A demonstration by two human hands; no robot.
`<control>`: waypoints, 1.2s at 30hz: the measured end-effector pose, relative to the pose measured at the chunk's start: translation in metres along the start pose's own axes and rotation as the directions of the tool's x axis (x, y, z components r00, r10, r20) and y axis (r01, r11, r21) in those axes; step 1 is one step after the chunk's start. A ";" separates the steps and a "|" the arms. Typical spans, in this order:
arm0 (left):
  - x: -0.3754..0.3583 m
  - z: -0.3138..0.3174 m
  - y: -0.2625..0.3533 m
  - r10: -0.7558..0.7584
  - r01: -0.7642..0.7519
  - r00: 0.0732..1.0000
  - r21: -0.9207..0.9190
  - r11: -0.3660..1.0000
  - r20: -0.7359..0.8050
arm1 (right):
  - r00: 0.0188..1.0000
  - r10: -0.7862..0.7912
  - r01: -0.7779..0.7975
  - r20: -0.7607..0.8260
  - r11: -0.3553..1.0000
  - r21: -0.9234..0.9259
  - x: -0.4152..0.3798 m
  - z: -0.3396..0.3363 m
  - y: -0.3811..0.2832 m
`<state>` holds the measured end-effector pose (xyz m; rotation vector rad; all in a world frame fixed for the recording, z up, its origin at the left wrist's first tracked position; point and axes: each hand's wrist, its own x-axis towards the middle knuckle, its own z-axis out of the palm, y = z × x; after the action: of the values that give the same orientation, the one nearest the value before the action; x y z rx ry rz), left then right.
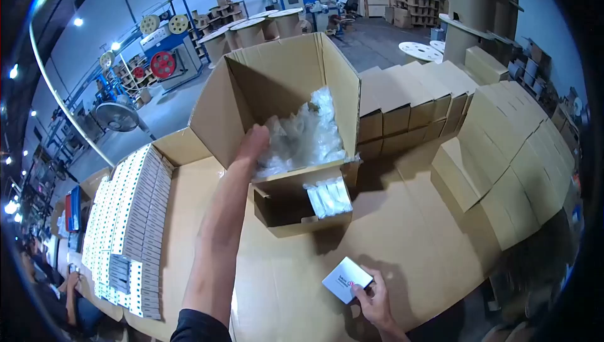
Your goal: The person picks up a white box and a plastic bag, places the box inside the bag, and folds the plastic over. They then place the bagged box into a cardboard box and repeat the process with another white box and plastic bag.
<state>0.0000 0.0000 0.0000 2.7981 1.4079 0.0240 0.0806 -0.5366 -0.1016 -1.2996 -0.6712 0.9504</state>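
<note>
My left hand [255, 141] reaches over the near side of a large open cardboard box [274, 53], beside the clear plastic bags [302, 131] inside. Its fingers look curled in; what they hold, if anything, is hidden. Low over the table, my right hand [376, 301] grips a small white box [346, 280] with printing on its top, the thumb pressed on that face. Between the large box and me stands a smaller open carton [305, 224]. White plastic-wrapped packets [329, 198] stand in its right part; the left part is in shadow.
Stacked white slotted boxes [132, 210] line the left of the cardboard-covered table [402, 248]. Brown cartons [522, 159] are piled at the right, with more cartons [409, 100] behind. A fan [117, 117] stands beyond the table. Another person's hand [73, 277] shows at far left.
</note>
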 end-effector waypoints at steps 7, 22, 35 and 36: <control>-0.017 -0.014 0.013 0.058 -0.121 0.962 -0.225 0.967 -0.267 | 0.999 -0.031 0.031 -0.025 0.999 -0.014 -0.002 -0.003 -0.017; -0.039 -0.068 0.022 -0.051 -0.021 0.992 -0.544 0.839 -0.117 | 0.997 -0.060 0.061 0.053 0.998 -0.023 -0.011 -0.002 -0.044; -0.112 -0.109 0.058 0.112 -0.431 0.785 -0.407 0.805 -0.609 | 0.879 -0.477 0.439 -0.005 0.813 -0.383 0.030 0.013 -0.082; -0.139 -0.118 0.070 0.028 -0.379 0.830 -0.526 0.762 -0.557 | 0.860 -0.508 0.474 0.038 0.770 -0.427 0.033 0.015 -0.106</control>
<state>-0.0285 -0.1531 0.1181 2.4116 0.8557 1.1168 0.1044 -0.5008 0.0017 -1.4247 -1.1366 0.3192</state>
